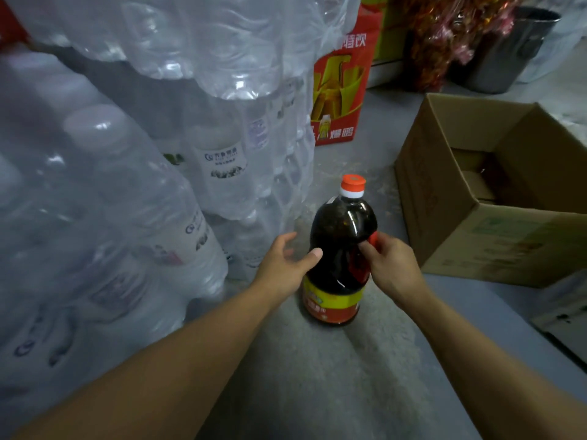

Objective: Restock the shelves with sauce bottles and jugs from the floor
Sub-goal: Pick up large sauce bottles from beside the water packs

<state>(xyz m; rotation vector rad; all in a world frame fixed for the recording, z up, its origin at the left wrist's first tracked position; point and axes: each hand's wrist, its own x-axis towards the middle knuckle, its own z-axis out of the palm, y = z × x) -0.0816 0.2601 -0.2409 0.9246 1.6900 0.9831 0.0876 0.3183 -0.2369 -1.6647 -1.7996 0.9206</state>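
Observation:
A dark sauce jug [340,246] with an orange cap and a yellow-and-red label stands upright on the grey floor. My right hand [390,265] grips the jug's orange side handle. My left hand [286,265] is beside the jug's left flank, thumb touching the dark body, fingers spread and not wrapped around it. No shelf is in view.
Shrink-wrapped packs of water bottles [152,160] are stacked high on the left, close to the jug. An open cardboard box [489,223] sits to the right. A red carton [340,90], a metal pot [511,49] and red decorations [444,36] stand at the back.

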